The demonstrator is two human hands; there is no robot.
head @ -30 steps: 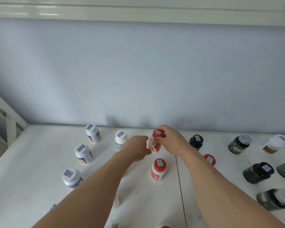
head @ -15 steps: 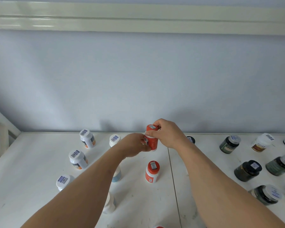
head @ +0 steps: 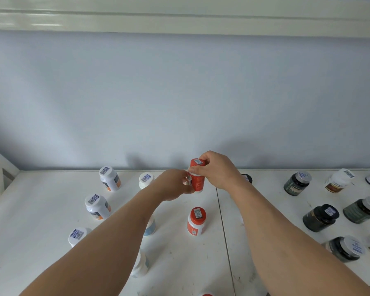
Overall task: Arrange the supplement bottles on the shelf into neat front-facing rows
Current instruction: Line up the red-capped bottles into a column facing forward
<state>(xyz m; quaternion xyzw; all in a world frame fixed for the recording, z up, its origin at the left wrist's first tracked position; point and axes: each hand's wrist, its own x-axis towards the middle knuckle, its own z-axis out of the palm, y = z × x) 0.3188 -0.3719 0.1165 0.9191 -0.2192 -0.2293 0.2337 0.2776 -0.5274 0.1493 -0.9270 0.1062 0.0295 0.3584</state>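
A red-capped orange bottle [head: 197, 180] stands upright near the back of the white shelf [head: 41, 214]. My right hand [head: 219, 169] pinches its cap and upper body from the right. My left hand [head: 173, 184] grips its lower body from the left. A second red-capped bottle [head: 196, 221] stands alone in front of it. White-capped white bottles [head: 97, 207] stand scattered on the left, some partly hidden by my left forearm.
Dark green and black bottles [head: 320, 217] lie and stand scattered on the right half. A black-capped bottle [head: 247, 178] peeks out behind my right wrist. The back wall runs right behind the held bottle. A seam [head: 222, 223] splits the shelf boards.
Both hands stay on the same red-capped bottle, which now stands upright near the back wall. The view has tilted up, so the shelf sits lower in the frame.
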